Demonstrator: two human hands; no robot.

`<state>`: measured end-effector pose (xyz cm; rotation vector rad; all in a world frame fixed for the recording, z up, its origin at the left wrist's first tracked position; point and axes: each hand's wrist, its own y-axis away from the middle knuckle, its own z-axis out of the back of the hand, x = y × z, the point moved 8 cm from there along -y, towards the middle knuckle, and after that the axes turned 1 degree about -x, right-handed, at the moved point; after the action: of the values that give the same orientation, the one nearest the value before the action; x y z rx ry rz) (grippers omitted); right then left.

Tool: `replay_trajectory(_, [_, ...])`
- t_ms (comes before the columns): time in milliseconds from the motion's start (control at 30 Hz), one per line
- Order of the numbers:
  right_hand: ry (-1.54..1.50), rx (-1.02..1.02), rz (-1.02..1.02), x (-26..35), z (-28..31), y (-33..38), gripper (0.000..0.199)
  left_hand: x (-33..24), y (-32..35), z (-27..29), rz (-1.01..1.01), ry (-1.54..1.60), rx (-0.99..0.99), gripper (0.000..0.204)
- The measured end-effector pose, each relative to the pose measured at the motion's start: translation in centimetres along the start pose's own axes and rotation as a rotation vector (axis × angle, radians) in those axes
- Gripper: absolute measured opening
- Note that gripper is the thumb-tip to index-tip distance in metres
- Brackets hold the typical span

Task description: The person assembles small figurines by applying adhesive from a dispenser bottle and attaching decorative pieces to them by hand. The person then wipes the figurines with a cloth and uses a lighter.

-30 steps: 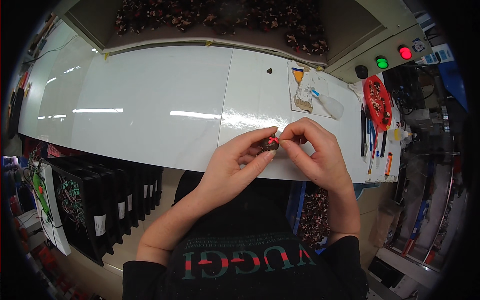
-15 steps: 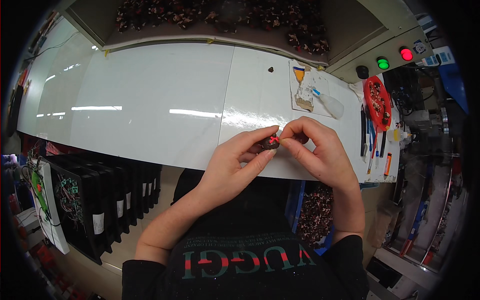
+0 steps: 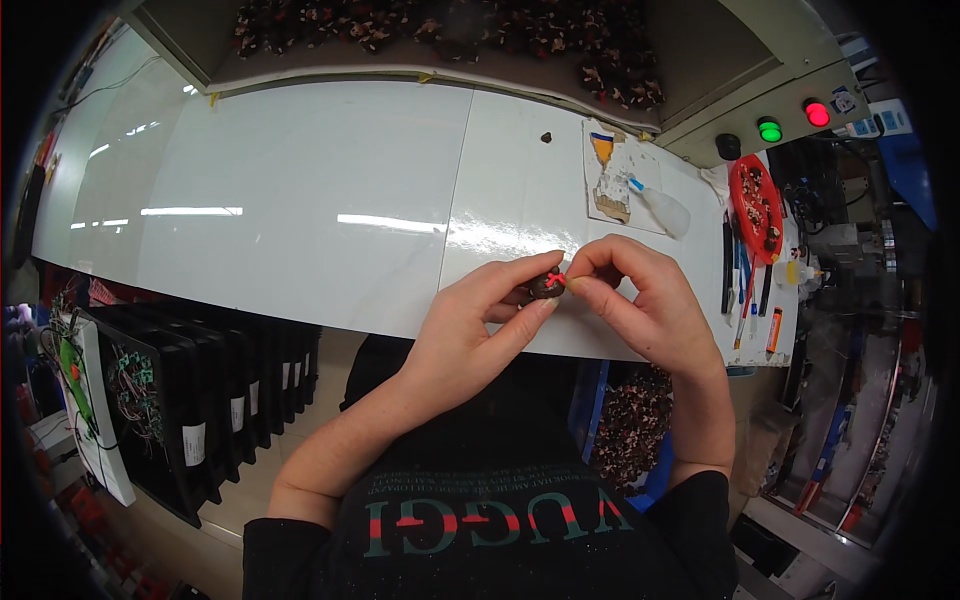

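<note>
A small dark brown figurine (image 3: 545, 289) with a red bow (image 3: 554, 281) on it sits between the thumb and fingers of my left hand (image 3: 478, 312), over the near edge of the white table. The thumb and index finger of my right hand (image 3: 640, 298) pinch together at the bow's right side. What lies between those fingertips is too small to make out. The figurine's underside is hidden by my left fingers.
A dark small piece (image 3: 546, 137) lies on the white table (image 3: 300, 160). Beyond my right hand are a squeeze bottle (image 3: 662, 208), a stained board (image 3: 618, 215) and a red tray (image 3: 738, 205). A blue bin (image 3: 588, 400) holds many brown pieces. Black racks (image 3: 200, 400) stand left.
Both hands and the figurine have shifted very slightly to the right in the picture. My left hand still holds the figurine, and my right fingertips stay pinched beside the bow.
</note>
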<state>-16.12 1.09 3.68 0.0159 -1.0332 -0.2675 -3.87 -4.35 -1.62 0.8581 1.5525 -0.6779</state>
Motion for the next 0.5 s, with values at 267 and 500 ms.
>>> replay_trajectory(267, [0.040,-0.008,0.047,0.4,-0.1,0.0,0.009,0.2,0.1,0.0,0.025,0.017,0.028,0.039])
replay_trajectory(500, [0.152,-0.019,0.118,1.1,-0.2,0.3,0.009,0.3,0.0,0.0,0.035,0.018,0.043,0.039])
